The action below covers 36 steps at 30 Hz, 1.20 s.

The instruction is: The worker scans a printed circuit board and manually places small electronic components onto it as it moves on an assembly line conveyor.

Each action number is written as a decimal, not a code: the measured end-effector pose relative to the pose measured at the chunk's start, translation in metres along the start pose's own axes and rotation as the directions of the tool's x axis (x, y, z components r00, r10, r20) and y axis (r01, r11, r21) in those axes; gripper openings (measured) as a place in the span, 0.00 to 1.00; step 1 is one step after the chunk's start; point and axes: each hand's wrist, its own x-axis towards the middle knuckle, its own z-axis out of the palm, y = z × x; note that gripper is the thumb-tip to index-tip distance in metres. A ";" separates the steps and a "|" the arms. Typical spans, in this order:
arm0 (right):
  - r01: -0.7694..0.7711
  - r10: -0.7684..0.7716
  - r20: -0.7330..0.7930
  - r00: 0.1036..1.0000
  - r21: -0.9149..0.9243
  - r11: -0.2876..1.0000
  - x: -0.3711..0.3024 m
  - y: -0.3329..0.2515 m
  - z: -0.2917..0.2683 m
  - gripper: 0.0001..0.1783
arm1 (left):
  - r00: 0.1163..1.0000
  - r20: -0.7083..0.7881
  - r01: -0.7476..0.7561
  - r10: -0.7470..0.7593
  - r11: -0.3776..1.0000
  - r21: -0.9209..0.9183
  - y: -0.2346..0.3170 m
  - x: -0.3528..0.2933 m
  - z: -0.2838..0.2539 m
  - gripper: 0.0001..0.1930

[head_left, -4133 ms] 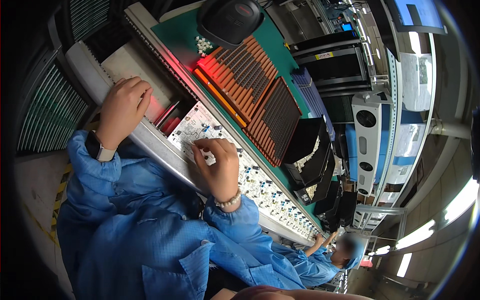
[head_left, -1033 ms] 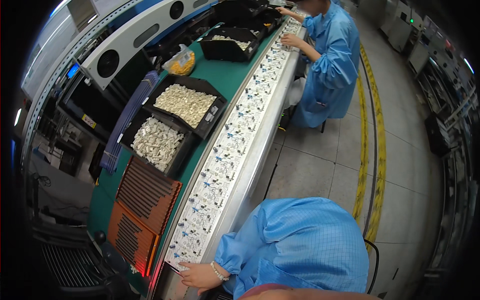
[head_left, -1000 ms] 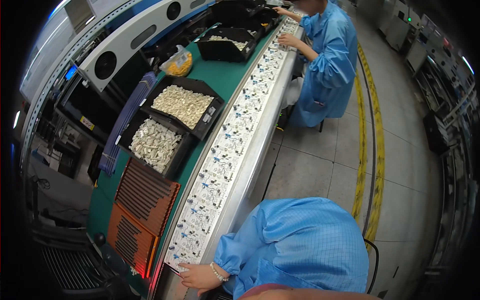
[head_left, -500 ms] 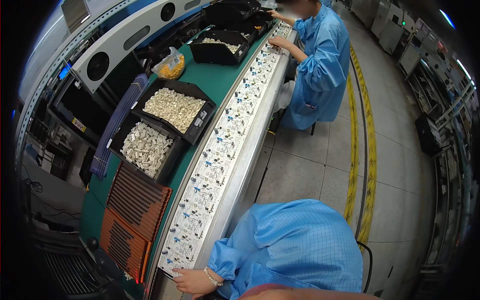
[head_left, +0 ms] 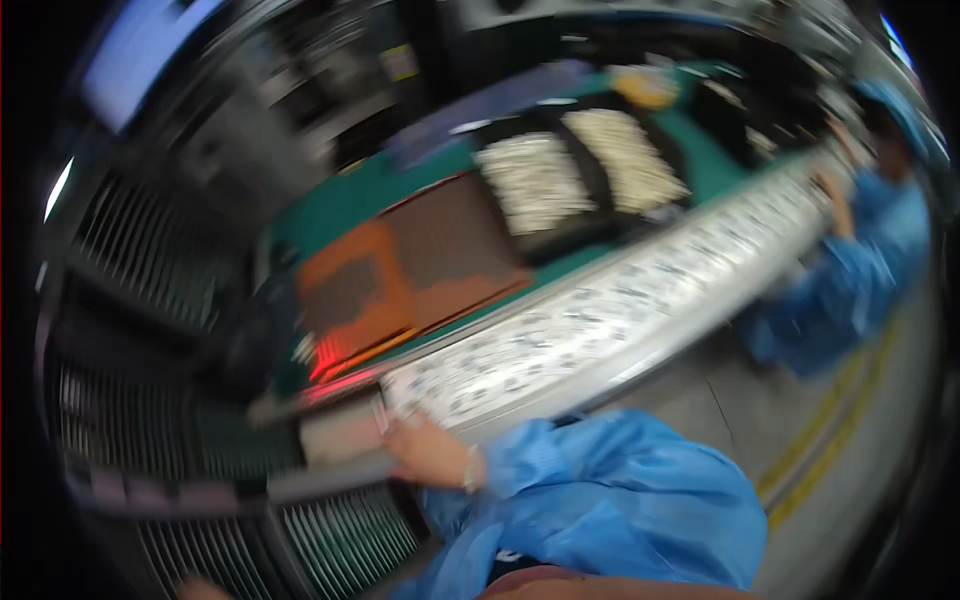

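Note:
My right hand [head_left: 428, 452], in a blue sleeve with a pale bead bracelet, is at the near end of a long row of white circuit boards [head_left: 520, 355]. Its fingers look apart and touch the end of the last board, though motion smears them. Small dark and blue components stand on the boards, which lie along a metal rail. Part of my left hand [head_left: 203, 590] shows at the lower left edge, near slotted black racks [head_left: 345, 535]. Its fingers are blurred and mostly cut off, so any grip is hidden.
Beyond the rail, a green worktop holds orange-brown slotted panels [head_left: 405, 320], a black bin of white parts [head_left: 540, 240], another bin [head_left: 670, 215] and a bag of yellow parts [head_left: 645, 88]. A co-worker in blue [head_left: 845, 300] reaches over the boards' far end.
The view has swung left and blurred, bringing the slotted racks into sight. My left hand now shows at the lower left. My right hand stays at the boards' near end.

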 end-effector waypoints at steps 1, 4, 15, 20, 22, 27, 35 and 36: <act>0.058 -0.068 0.088 0.994 0.118 0.991 0.007 -0.022 -0.012 0.27 | 0.985 -0.101 -0.106 0.141 0.951 0.290 -0.112 0.055 0.057 0.17; 0.049 -0.043 0.112 0.993 -0.048 0.998 0.001 -0.015 -0.020 0.32 | 0.977 -0.142 -0.111 0.157 0.951 0.290 -0.069 0.005 0.007 0.26; 0.113 -0.109 0.106 0.988 -0.038 0.993 -0.004 -0.012 -0.039 0.30 | 0.962 -0.232 -0.190 0.143 0.962 -0.197 -0.079 0.061 -0.087 0.23; 0.094 -0.091 0.130 0.987 -0.019 0.995 -0.001 -0.014 -0.041 0.30 | 0.990 0.034 -0.131 0.138 0.977 -0.168 -0.082 0.045 -0.040 0.23; 0.093 -0.089 0.121 0.989 -0.025 0.995 -0.001 -0.013 -0.037 0.30 | 0.976 -0.133 -0.189 0.172 0.974 -0.127 -0.082 0.035 -0.039 0.18; 0.100 -0.098 0.103 0.990 -0.018 0.995 -0.003 -0.014 -0.036 0.29 | 0.920 -0.336 -0.252 0.202 0.961 -0.114 -0.086 0.013 -0.066 0.09; 0.053 -0.050 0.096 0.994 -0.028 0.998 -0.001 -0.009 -0.038 0.29 | 0.818 -0.473 -0.448 0.326 0.878 -0.170 -0.051 -0.107 -0.215 0.10; 0.082 -0.086 0.083 0.993 0.040 0.996 0.001 -0.010 -0.043 0.30 | 0.804 -0.498 -0.510 0.325 0.808 -0.295 -0.053 -0.118 -0.232 0.09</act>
